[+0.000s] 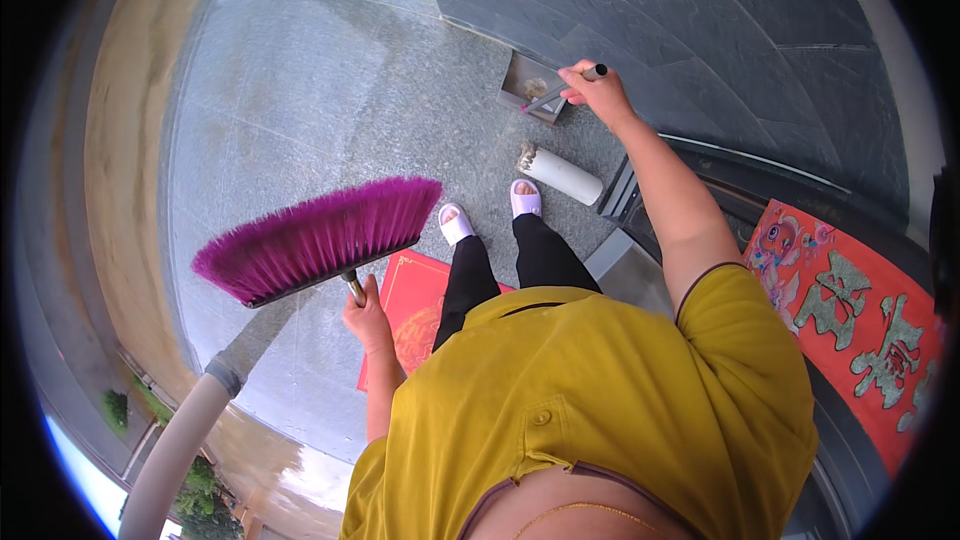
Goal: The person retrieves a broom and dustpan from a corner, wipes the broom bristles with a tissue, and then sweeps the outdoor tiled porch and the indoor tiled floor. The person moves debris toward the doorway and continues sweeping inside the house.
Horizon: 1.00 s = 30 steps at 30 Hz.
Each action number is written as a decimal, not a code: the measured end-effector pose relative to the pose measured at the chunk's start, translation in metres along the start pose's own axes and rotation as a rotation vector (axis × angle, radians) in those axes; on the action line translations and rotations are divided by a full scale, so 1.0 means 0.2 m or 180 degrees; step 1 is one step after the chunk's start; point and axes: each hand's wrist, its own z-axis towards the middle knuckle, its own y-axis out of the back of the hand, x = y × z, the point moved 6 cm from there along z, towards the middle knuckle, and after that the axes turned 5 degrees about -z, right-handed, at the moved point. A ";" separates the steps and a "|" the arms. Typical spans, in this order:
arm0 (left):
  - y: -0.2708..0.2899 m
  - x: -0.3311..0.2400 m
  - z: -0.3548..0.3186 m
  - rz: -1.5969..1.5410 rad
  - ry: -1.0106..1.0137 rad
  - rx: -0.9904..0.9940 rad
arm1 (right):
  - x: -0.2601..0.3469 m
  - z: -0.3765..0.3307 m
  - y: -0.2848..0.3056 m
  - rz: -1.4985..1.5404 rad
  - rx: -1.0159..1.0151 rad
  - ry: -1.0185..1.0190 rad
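Yellow shirt (600,410) fills the lower middle of the frame. Left of it, the left hand (367,318) is wrapped around the neck of a purple-bristled broom (320,236), whose head is raised at centre left. At upper centre the right hand (592,90) grips the dark handle of a grey dustpan (532,86) resting on the stone floor (330,90), near a white cylinder (560,175).

Mustard-yellow short-sleeved shirt (600,390), loose fit, dark maroon piping at sleeve hems and along neckline; one matching yellow button (541,417) on front placket. Thin gold-coloured chain (590,510) at neck. Black trousers (505,265), narrow legs. White open-toed slippers (455,223) with broad strap, toes showing. Forearms bare, no watch or rings discernible.
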 end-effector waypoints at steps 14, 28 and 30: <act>-0.15 -0.10 -0.03 -0.0183 -0.0026 0.0113 | 0.08 0.07 0.05 -0.0260 -0.0103 0.0440; -0.35 -0.24 -0.03 0.0071 -0.0354 0.0270 | -0.96 -0.95 1.12 -0.0258 -0.2102 -0.0941; -0.37 -0.28 -0.03 0.0221 -0.0567 0.0287 | -1.14 -1.08 1.19 -0.0558 -0.2365 -0.0770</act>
